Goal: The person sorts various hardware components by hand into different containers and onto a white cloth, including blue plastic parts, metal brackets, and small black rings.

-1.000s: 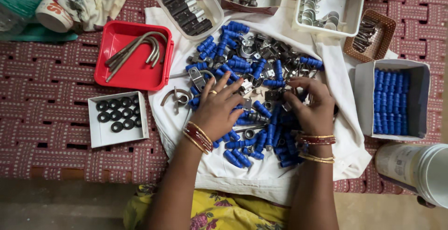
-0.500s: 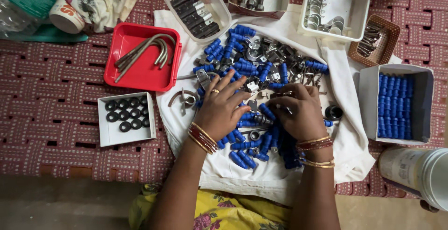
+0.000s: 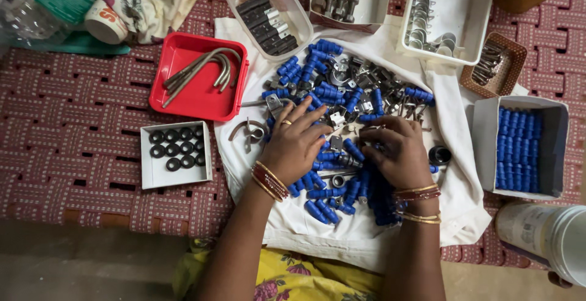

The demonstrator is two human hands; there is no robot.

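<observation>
Blue plastic caps (image 3: pixel 323 90) and metal clips (image 3: pixel 360 84) lie heaped on a white cloth (image 3: pixel 455 182). Her left hand (image 3: pixel 294 145) rests flat, fingers spread; her right hand (image 3: pixel 397 151) curls into the heap, grip unclear. A red tray (image 3: pixel 201 96) sits nearby.

— How's your light?
— Soft and even, daylight-like; you get only faint shadows under your hands on the white cloth (image 3: pixel 342 234).
— Any blur?
— Centre is sharp. Your corners bend slightly, and the white bucket (image 3: pixel 549 231) looks soft.
</observation>
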